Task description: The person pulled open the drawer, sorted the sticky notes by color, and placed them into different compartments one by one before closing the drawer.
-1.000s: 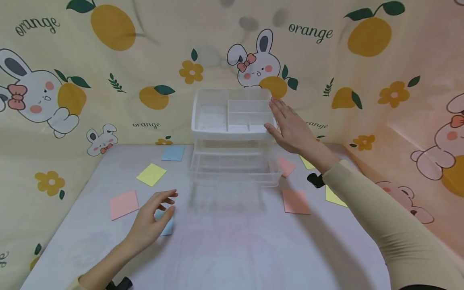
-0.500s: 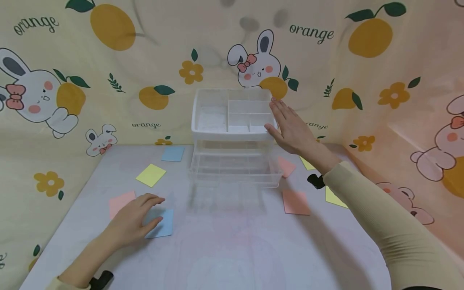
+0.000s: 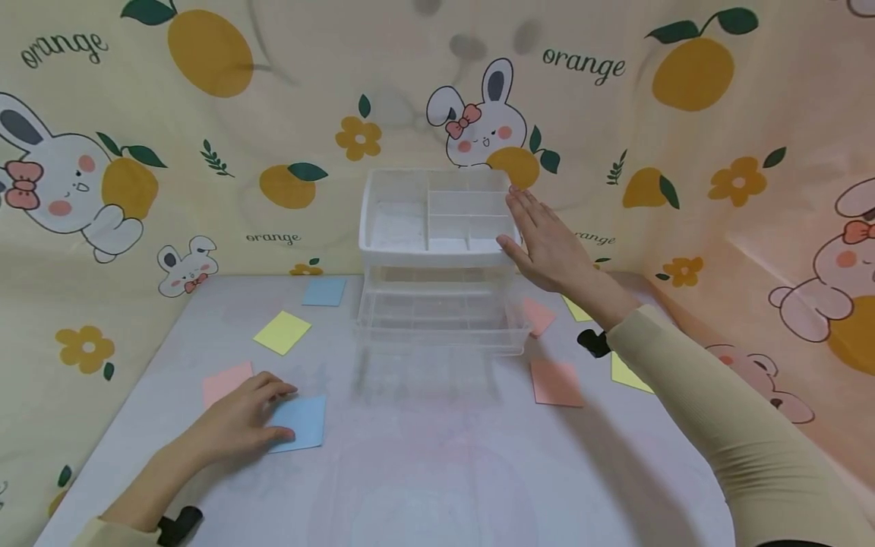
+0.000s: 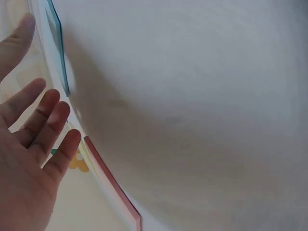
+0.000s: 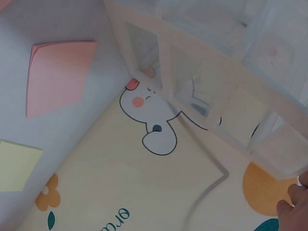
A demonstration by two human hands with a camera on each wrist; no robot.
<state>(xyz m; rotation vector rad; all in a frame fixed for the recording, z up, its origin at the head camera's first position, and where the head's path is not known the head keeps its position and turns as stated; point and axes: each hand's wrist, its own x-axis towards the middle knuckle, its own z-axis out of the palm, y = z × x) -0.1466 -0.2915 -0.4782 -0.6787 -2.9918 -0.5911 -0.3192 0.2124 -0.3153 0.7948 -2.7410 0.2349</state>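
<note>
A white plastic drawer organizer [image 3: 437, 259] stands at the back of the table, its top tray split into compartments. Below, a clear drawer [image 3: 444, 340] sticks out toward the front. My right hand [image 3: 547, 243] rests against the tray's right side, fingers straight; only its fingertips show in the right wrist view. My left hand [image 3: 232, 422] is over the front left, thumb and fingers apart beside a blue sticky-note pad [image 3: 304, 424], overlapping its left part. In the left wrist view nothing lies between these fingers, and the blue pad's edge [image 4: 61, 53] is beyond them.
Left of the organizer lie a pink pad [image 3: 225, 384], a yellow pad [image 3: 282, 333] and another blue pad [image 3: 324, 292]. To its right are pink pads [image 3: 557, 384] and yellow pads [image 3: 629, 374]. A printed cloth [image 3: 383, 76] hangs behind the table.
My left hand has moved left and toward me from near the drawer, uncovering more of the front blue pad. My right hand stays at the tray's side.
</note>
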